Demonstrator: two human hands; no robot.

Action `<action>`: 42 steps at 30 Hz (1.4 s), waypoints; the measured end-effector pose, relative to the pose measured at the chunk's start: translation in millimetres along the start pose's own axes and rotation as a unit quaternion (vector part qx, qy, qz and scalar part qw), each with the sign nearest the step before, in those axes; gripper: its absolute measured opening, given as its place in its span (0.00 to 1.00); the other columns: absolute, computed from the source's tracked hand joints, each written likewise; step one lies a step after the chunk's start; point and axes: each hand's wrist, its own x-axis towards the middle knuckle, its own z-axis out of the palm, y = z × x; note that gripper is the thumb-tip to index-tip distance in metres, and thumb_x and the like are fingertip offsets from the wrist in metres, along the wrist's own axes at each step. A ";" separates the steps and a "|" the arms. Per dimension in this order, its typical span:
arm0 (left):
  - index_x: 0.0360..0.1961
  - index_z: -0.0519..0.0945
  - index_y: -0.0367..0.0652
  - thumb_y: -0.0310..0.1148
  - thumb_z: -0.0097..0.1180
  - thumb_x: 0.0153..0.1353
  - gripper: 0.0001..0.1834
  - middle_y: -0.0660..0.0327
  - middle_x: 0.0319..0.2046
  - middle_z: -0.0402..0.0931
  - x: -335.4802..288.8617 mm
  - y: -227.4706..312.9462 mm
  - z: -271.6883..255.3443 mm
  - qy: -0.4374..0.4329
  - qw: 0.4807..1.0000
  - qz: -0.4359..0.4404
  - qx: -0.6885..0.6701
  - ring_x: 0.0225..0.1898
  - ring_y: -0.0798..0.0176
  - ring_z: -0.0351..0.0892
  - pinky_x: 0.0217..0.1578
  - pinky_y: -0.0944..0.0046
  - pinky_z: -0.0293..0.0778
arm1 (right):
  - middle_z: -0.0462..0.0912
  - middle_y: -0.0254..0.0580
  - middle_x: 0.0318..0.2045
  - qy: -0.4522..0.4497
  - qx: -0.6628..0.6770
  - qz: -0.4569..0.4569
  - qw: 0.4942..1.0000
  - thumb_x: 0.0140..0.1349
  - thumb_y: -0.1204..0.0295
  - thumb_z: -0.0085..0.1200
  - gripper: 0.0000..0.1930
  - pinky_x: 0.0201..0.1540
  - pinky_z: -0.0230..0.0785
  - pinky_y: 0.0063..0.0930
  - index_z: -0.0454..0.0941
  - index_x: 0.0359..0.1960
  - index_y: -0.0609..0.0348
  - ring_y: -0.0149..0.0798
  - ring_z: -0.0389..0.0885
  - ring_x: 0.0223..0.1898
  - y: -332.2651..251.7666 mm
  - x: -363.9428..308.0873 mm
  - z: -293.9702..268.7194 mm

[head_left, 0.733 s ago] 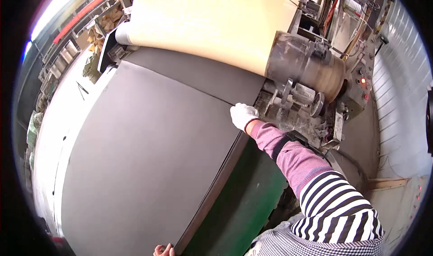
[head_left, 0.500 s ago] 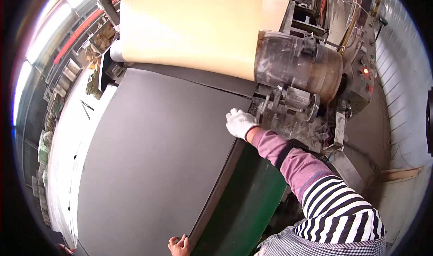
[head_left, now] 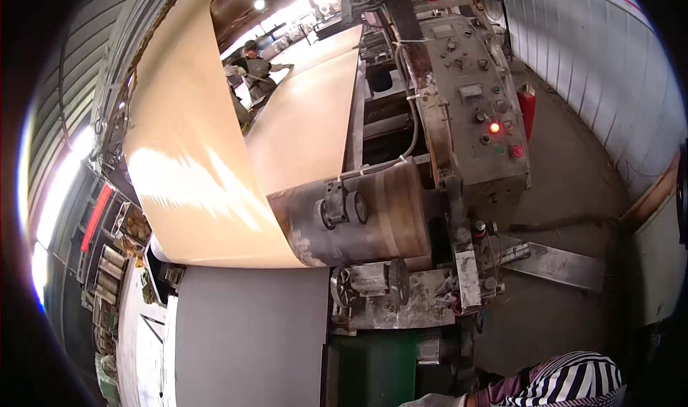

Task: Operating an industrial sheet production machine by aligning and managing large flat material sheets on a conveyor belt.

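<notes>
Hands barely show: at the lower edge, part of the right hand (head_left: 433,401) appears in a pale glove, too cropped to tell whether it is open, closed or touching anything; the left hand is out of view. Beside it, a black-and-white striped sleeve (head_left: 573,382) fills the lower right. A smooth grey sheet (head_left: 251,335) lies flat at lower centre-left, its side edges running away from the wearer; the lower edge crops it, so its long axis cannot be told. Its far end meets the curved bottom of a glossy tan sheet (head_left: 193,192), which rises toward the upper left. Right of the grey sheet is a green surface (head_left: 376,367); beyond, a worn drum (head_left: 387,217) lies crosswise. Farther off are a control panel (head_left: 466,149) with one glowing red light, bare floor (head_left: 566,321), a pale ribbed wall (head_left: 573,41) and another person (head_left: 258,77).
</notes>
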 end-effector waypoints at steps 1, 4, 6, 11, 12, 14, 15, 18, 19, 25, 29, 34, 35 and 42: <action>0.33 0.81 0.32 0.58 0.55 0.61 0.32 0.55 0.26 0.75 3.1 3.1 5.6 0.071 0.992 0.107 -0.010 0.28 0.62 0.67 0.30 0.52 0.70 | 0.83 0.36 0.31 0.004 0.000 -0.002 1.000 0.65 0.75 0.50 0.12 0.33 0.77 0.28 0.80 0.48 0.54 0.31 0.81 0.26 -1.8 -7.0 -3.2; 0.34 0.81 0.32 0.58 0.55 0.61 0.32 0.56 0.28 0.75 -2.1 -1.4 4.1 0.001 0.999 -0.024 0.037 0.28 0.62 0.67 0.31 0.53 0.70 | 0.83 0.36 0.30 -0.033 -0.007 0.108 0.994 0.65 0.74 0.49 0.12 0.33 0.76 0.28 0.80 0.48 0.57 0.31 0.81 0.27 -7.4 -20.9 -15.5; 0.35 0.81 0.32 0.59 0.54 0.61 0.32 0.56 0.28 0.75 -15.7 -12.9 -4.9 0.004 0.997 -0.062 0.036 0.29 0.62 0.68 0.31 0.53 0.70 | 0.83 0.34 0.29 0.011 0.035 0.150 0.988 0.65 0.73 0.49 0.12 0.31 0.76 0.28 0.80 0.47 0.56 0.30 0.81 0.27 -10.3 -31.7 -26.4; 0.37 0.81 0.32 0.59 0.54 0.62 0.33 0.57 0.30 0.75 -67.5 -49.7 -33.4 0.023 0.987 -0.156 0.003 0.30 0.62 0.69 0.32 0.54 0.70 | 0.83 0.35 0.28 0.048 -0.024 0.179 0.982 0.65 0.71 0.49 0.10 0.29 0.75 0.27 0.81 0.45 0.56 0.29 0.81 0.26 -14.3 -73.1 -61.1; 0.38 0.81 0.32 0.59 0.53 0.62 0.33 0.57 0.30 0.75 -76.8 -53.0 -37.3 0.024 0.984 -0.178 -0.012 0.30 0.62 0.69 0.32 0.54 0.70 | 0.83 0.35 0.27 0.065 -0.041 0.184 0.980 0.65 0.70 0.50 0.10 0.29 0.75 0.28 0.81 0.44 0.56 0.29 0.81 0.26 -15.5 -80.0 -64.1; 0.39 0.81 0.32 0.59 0.53 0.62 0.33 0.58 0.31 0.76 -90.9 -53.2 -43.3 0.023 0.973 -0.224 -0.051 0.31 0.62 0.69 0.32 0.54 0.71 | 0.82 0.35 0.27 0.082 -0.055 0.200 0.975 0.64 0.69 0.50 0.10 0.29 0.75 0.28 0.81 0.44 0.56 0.29 0.81 0.26 -19.1 -91.1 -66.1; 0.39 0.81 0.31 0.60 0.53 0.62 0.34 0.58 0.32 0.76 -94.4 -49.9 -44.8 0.019 0.967 -0.242 -0.080 0.31 0.62 0.69 0.32 0.54 0.71 | 0.82 0.35 0.27 0.082 -0.062 0.197 0.975 0.64 0.69 0.50 0.10 0.29 0.75 0.28 0.81 0.44 0.56 0.29 0.81 0.26 -21.5 -93.7 -64.1; 0.40 0.81 0.31 0.60 0.52 0.62 0.34 0.58 0.33 0.76 -98.8 -40.8 -46.3 -0.001 0.936 -0.287 -0.203 0.32 0.62 0.70 0.33 0.55 0.71 | 0.83 0.36 0.27 0.088 -0.107 0.174 0.975 0.65 0.68 0.51 0.11 0.29 0.75 0.28 0.81 0.44 0.55 0.29 0.81 0.26 -29.2 -98.1 -49.9; 0.41 0.81 0.31 0.60 0.52 0.62 0.34 0.58 0.33 0.76 -100.1 -41.7 -46.6 -0.011 0.928 -0.287 -0.237 0.32 0.62 0.70 0.33 0.55 0.71 | 0.83 0.36 0.27 0.075 -0.108 0.186 0.974 0.65 0.67 0.51 0.11 0.29 0.75 0.28 0.81 0.44 0.54 0.29 0.81 0.26 -31.4 -98.3 -43.8; 0.36 0.81 0.33 0.63 0.50 0.62 0.35 0.57 0.32 0.78 -149.9 -145.8 -63.3 0.054 0.989 -0.129 0.050 0.32 0.61 0.73 0.32 0.57 0.72 | 0.84 0.36 0.27 0.060 -0.146 0.179 0.971 0.66 0.62 0.50 0.13 0.29 0.75 0.28 0.81 0.45 0.52 0.30 0.80 0.25 -30.0 -111.3 -19.1; 0.30 0.82 0.34 0.64 0.45 0.64 0.37 0.56 0.23 0.77 -173.0 -220.8 -69.8 0.074 0.972 -0.224 0.001 0.26 0.59 0.73 0.29 0.56 0.72 | 0.83 0.35 0.25 0.082 -0.190 0.178 0.962 0.66 0.62 0.49 0.12 0.29 0.75 0.27 0.82 0.42 0.50 0.29 0.81 0.25 -23.5 -127.7 -5.5; 0.25 0.82 0.34 0.65 0.43 0.64 0.39 0.55 0.16 0.76 -158.5 -218.2 -60.5 0.065 0.979 -0.189 -0.028 0.19 0.53 0.72 0.27 0.52 0.71 | 0.84 0.36 0.28 0.061 -0.259 0.146 0.953 0.66 0.63 0.50 0.11 0.35 0.76 0.31 0.81 0.42 0.52 0.33 0.83 0.28 -17.5 -135.8 28.3; 0.24 0.82 0.33 0.65 0.43 0.64 0.39 0.52 0.15 0.76 -161.5 -218.7 -60.9 0.069 0.985 -0.147 -0.065 0.18 0.51 0.72 0.27 0.50 0.71 | 0.84 0.36 0.28 0.059 -0.266 0.152 0.950 0.66 0.63 0.50 0.11 0.35 0.76 0.31 0.81 0.42 0.52 0.33 0.83 0.28 -16.5 -138.4 34.1; 0.39 0.82 0.41 0.54 0.48 0.65 0.25 0.46 0.26 0.80 -239.8 -300.4 -94.3 0.139 0.975 -0.004 0.175 0.26 0.40 0.79 0.29 0.45 0.74 | 0.86 0.35 0.36 -0.005 -0.403 0.183 0.897 0.68 0.56 0.43 0.20 0.46 0.76 0.29 0.77 0.55 0.48 0.33 0.85 0.34 -20.5 -158.8 48.8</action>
